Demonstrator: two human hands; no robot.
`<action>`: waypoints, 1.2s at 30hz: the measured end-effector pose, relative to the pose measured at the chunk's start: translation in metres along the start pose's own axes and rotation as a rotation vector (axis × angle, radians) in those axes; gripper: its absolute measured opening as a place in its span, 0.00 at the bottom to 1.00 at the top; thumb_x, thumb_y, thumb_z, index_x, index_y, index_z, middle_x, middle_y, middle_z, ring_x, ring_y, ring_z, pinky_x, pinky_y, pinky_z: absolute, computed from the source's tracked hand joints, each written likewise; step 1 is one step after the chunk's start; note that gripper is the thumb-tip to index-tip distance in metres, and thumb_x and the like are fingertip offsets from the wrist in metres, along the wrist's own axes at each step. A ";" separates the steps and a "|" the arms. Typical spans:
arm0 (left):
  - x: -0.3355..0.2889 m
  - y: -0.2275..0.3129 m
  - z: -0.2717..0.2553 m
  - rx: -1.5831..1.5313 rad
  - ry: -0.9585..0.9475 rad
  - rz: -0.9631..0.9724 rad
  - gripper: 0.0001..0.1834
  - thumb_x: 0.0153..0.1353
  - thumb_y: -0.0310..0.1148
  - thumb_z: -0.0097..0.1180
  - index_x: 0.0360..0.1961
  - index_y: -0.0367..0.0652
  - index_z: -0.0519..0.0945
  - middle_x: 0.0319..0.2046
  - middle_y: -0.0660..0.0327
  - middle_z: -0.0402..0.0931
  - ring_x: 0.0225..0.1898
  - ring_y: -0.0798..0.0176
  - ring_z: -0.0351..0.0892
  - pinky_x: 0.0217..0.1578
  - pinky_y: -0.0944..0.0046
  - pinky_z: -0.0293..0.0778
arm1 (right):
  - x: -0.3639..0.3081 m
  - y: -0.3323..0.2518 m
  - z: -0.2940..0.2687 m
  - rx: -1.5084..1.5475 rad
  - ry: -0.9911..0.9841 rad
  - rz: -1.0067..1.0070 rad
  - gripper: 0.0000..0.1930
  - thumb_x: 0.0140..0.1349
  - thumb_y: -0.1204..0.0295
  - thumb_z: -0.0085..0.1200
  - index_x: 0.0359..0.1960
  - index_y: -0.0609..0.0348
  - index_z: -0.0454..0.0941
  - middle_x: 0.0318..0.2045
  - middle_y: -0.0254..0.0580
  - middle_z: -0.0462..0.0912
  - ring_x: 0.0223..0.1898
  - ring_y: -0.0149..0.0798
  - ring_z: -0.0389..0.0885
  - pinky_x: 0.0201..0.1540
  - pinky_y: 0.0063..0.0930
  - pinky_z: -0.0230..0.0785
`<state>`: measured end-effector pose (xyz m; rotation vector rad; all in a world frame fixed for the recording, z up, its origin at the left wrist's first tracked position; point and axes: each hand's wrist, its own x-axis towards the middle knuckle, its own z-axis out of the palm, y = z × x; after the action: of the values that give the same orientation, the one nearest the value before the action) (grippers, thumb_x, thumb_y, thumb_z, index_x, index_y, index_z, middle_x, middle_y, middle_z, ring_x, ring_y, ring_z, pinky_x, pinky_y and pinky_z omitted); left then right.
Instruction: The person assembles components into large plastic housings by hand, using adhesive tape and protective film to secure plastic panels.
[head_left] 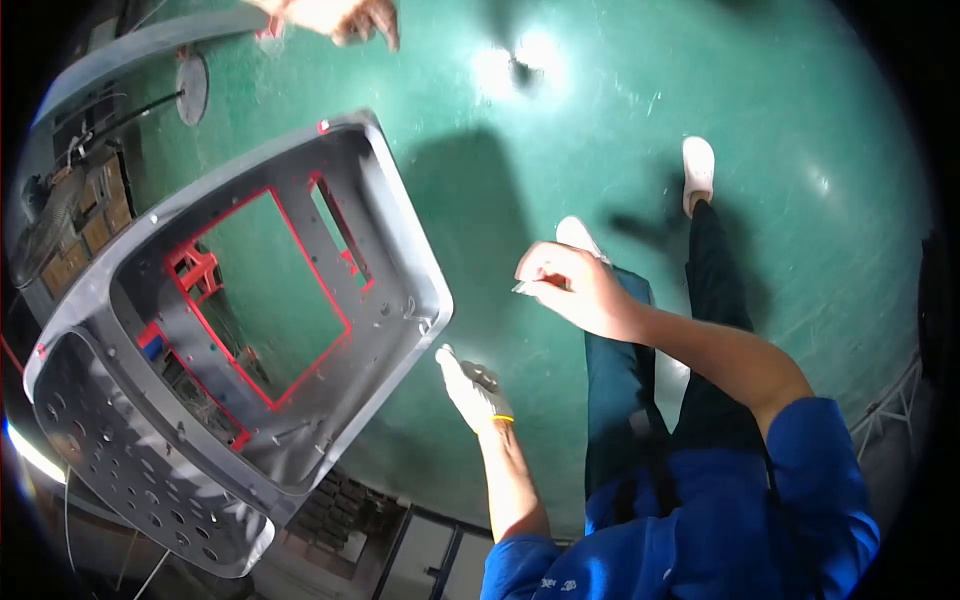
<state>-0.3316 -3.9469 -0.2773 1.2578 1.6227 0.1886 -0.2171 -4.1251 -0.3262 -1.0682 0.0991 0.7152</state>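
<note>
My left hand [470, 392], in a pale glove with a yellow cuff, is half curled just off the lower right rim of a large grey moulded housing [425, 262]. Small dark things lie in its palm, too small to name. Farther right, my right hand [580, 290] is bare, its thumb and fingers pinched around a small thin metallic piece [520, 288]. The housing has a big rectangular opening and a narrow slot, both edged in red. Along its lower left runs a panel [130, 470] with many round holes.
At the top a co-worker's hand [350, 18] reaches in beside another curved grey part [150, 45]. A red stool [198, 272] shows through the big opening. Brown boxes [95, 225] stand at far left, on a green floor [800, 260]. A white-panelled door or cabinet [425, 560] is at the bottom.
</note>
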 end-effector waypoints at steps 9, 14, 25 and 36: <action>0.028 0.025 -0.032 0.095 0.025 0.237 0.21 0.64 0.41 0.51 0.18 0.50 0.56 0.15 0.73 0.48 0.17 0.76 0.46 0.19 0.73 0.46 | 0.085 0.086 0.156 -0.056 -0.002 0.144 0.04 0.55 0.79 0.52 0.29 0.59 0.69 0.24 0.38 0.75 0.28 0.33 0.75 0.31 0.31 0.68; 0.028 0.029 -0.030 0.217 -0.029 0.291 0.24 0.63 0.40 0.50 0.15 0.50 0.54 0.13 0.72 0.47 0.15 0.76 0.44 0.17 0.72 0.45 | 0.106 0.117 0.180 -0.197 0.067 0.088 0.02 0.55 0.79 0.50 0.30 0.60 0.70 0.25 0.42 0.77 0.30 0.38 0.77 0.33 0.32 0.69; 0.032 0.026 -0.037 0.209 -0.036 0.323 0.24 0.63 0.39 0.48 0.14 0.51 0.53 0.13 0.72 0.46 0.16 0.77 0.42 0.17 0.72 0.42 | 0.123 0.125 0.192 -0.192 -0.038 0.364 0.05 0.54 0.79 0.49 0.33 0.63 0.74 0.37 0.51 0.78 0.38 0.47 0.80 0.41 0.38 0.72; 0.031 0.025 -0.040 0.257 -0.110 0.353 0.20 0.63 0.38 0.52 0.18 0.49 0.58 0.14 0.72 0.50 0.16 0.77 0.47 0.18 0.74 0.48 | 0.128 0.130 0.196 -0.132 0.148 0.448 0.03 0.57 0.78 0.48 0.30 0.61 0.74 0.25 0.42 0.79 0.27 0.38 0.80 0.33 0.31 0.72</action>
<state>-0.3445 -3.8946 -0.2623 1.7198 1.3519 0.1280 -0.2439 -3.8641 -0.3803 -1.2407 0.4340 1.0549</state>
